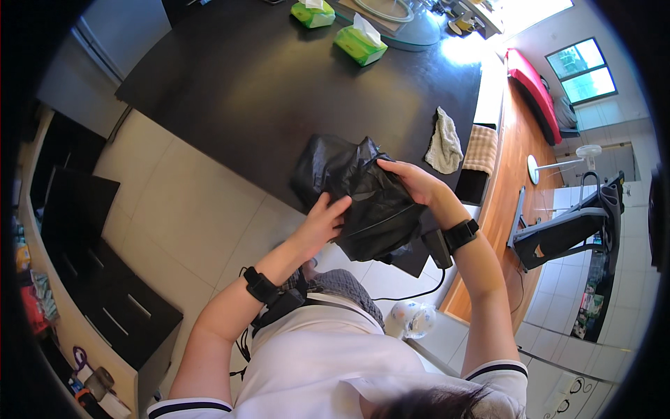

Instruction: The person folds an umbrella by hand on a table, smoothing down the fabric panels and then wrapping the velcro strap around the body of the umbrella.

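Both hands grip a crumpled black plastic bag over the dark surface: left hand near, right hand farther right.

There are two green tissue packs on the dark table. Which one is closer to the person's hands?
The lower right green tissue pack, with a white tissue sticking up. The other green tissue pack lies farther up the dark table, at the picture's top edge.

Two green tissue packs sit at the dark table's far end; one near the edge, the other just beside a glass lid.
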Available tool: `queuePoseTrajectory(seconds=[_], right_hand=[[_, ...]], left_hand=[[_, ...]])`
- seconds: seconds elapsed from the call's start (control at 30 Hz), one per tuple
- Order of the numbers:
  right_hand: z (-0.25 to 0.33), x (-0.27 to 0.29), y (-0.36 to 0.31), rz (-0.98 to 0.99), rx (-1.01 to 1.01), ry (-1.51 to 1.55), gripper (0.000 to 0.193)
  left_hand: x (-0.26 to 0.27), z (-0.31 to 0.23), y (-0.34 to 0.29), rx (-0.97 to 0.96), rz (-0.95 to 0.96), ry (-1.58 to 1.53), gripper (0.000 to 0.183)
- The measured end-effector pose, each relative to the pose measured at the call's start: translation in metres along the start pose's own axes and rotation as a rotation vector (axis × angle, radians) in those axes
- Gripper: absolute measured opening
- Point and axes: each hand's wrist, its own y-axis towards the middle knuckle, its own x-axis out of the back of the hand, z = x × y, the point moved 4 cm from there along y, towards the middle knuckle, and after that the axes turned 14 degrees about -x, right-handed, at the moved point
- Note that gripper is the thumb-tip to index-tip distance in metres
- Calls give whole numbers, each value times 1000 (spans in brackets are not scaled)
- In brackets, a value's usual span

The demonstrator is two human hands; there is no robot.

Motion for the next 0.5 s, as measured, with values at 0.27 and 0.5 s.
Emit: queuePoseTrajectory(seconds=[0.27, 0.5], right_hand=[[3, 16, -28, -203, 123, -339, 34], [-9, 23, -48, -80, 160, -425, 25]], left_hand=[[24, 5, 1, -177, -107, 134, 20], [10, -3, -10, -256, -91, 17, 12]])
